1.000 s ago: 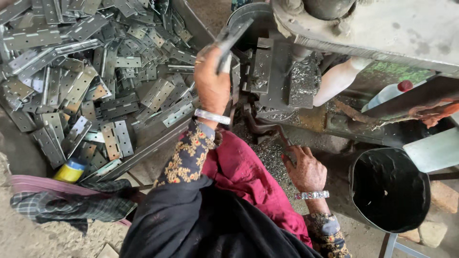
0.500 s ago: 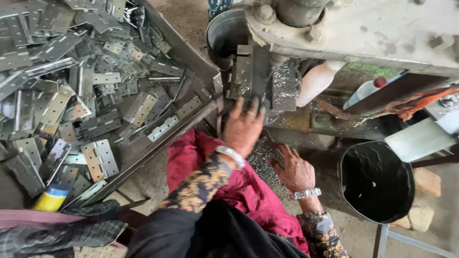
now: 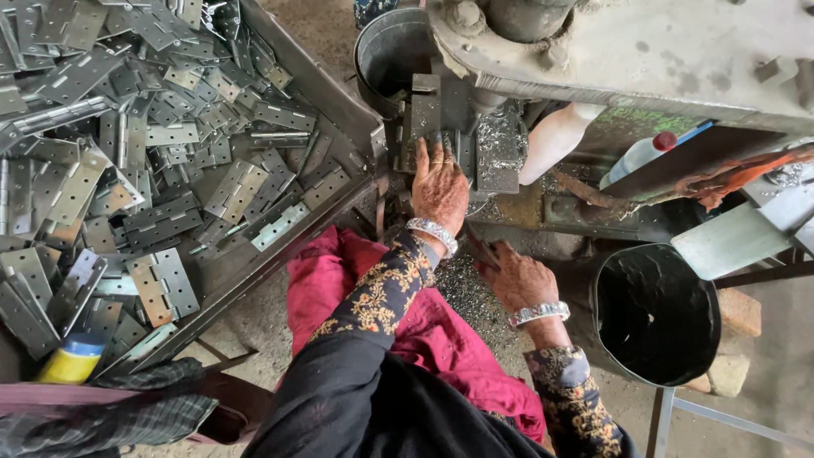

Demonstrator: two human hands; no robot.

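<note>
Grey steel hinges (image 3: 161, 170), loose and heaped, fill a slanted metal tray (image 3: 339, 110) at the left. Left hand (image 3: 439, 185): fingers spread flat, pressing a dark metal piece (image 3: 424, 106) against the die block of the press machine (image 3: 627, 51); whether it grips the piece cannot be told. Right hand (image 3: 519, 280): lower, resting open on metal shavings (image 3: 462, 293) by the machine base, holding nothing visible. Black bucket (image 3: 657, 314) stands just beside the right hand. White plastic bottle (image 3: 555, 140) leans under the machine.
</note>
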